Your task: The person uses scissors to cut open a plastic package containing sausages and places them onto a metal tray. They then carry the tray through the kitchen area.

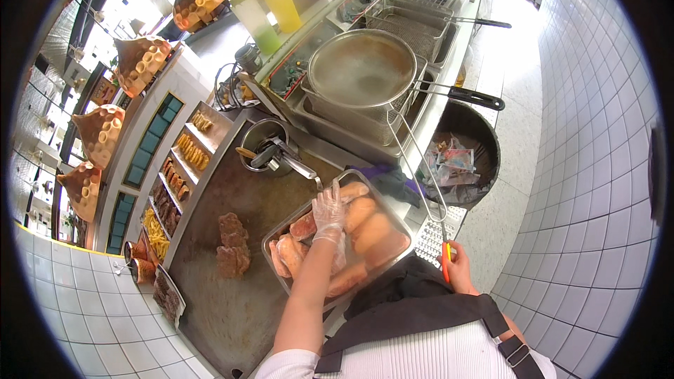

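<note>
My left hand point(329, 213), in a clear disposable glove, reaches into a clear plastic tub point(408, 223) near its far corner. Thick pieces of raw meat point(371, 229), some pale and some redder, fill that tub. My fingers lie among the pieces by the rim; whether they grip anything is hidden. Low at my right side, my bare right hand point(461, 268) is closed around the orange-and-yellow handle point(447, 262) of a slim tool, whose kind cannot be told. The tub rests over the near edge of a flat steel griddle point(205, 300).
Browned meat point(233, 246) lies on the griddle, left of the tub. A steel pot point(263, 137) holds tongs and other utensils. Beyond it, a round mesh strainer point(363, 68) sits over the fryer baskets point(408, 21). A black bin point(463, 158) with wrappers stands on the floor at right.
</note>
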{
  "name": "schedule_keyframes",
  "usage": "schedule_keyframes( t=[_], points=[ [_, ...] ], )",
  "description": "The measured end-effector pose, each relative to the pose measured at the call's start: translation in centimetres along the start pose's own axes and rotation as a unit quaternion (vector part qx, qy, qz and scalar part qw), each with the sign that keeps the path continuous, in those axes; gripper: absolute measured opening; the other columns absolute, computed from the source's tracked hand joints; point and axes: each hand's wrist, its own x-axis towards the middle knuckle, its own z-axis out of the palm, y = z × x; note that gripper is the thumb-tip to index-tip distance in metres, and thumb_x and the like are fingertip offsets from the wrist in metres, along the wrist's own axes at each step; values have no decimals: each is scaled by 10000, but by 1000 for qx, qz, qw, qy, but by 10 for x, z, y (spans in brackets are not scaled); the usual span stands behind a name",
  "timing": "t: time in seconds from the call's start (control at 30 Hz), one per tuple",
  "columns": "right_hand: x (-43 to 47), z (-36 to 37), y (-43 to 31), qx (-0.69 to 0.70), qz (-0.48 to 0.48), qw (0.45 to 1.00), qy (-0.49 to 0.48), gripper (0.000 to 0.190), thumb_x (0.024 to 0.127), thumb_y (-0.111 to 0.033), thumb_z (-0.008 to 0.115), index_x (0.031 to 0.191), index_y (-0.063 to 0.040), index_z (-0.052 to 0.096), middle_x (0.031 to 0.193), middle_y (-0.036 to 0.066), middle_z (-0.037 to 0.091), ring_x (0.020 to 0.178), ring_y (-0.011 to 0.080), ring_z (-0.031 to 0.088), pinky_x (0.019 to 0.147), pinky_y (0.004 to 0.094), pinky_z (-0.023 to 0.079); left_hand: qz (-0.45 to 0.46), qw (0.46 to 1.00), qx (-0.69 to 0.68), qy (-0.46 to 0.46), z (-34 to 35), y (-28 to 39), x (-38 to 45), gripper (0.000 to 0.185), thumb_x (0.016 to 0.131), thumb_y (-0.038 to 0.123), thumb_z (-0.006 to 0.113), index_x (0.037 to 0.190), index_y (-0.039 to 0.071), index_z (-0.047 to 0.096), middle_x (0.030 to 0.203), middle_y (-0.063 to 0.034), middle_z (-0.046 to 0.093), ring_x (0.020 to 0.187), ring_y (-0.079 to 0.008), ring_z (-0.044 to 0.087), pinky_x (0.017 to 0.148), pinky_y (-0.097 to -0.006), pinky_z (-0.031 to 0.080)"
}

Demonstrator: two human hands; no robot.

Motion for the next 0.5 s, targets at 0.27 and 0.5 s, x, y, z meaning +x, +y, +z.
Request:
schedule_keyframes(
  t=[0.27,0.5],
  points=[
    [31,-15,51,-136,-66,988,0,501,848,-8,665,1312,-36,478,759,22,614,582,67,527,482,229,390,4,974,-174,-142,-11,-33,9,740,806,246,691,1438,76,347,1315,-211,509,1200,-391,486,1046,-457,384],
    [45,-15,69,-143,-102,984,7,502,847,-7,660,1313,-26,475,748,19,615,580,66,526,481,232,382,54,972,-79,-213,-18,-10,35,712,756,181,673,1403,79,394,1202,-184,549,1068,-389,565,932,-443,478]
  ],
)
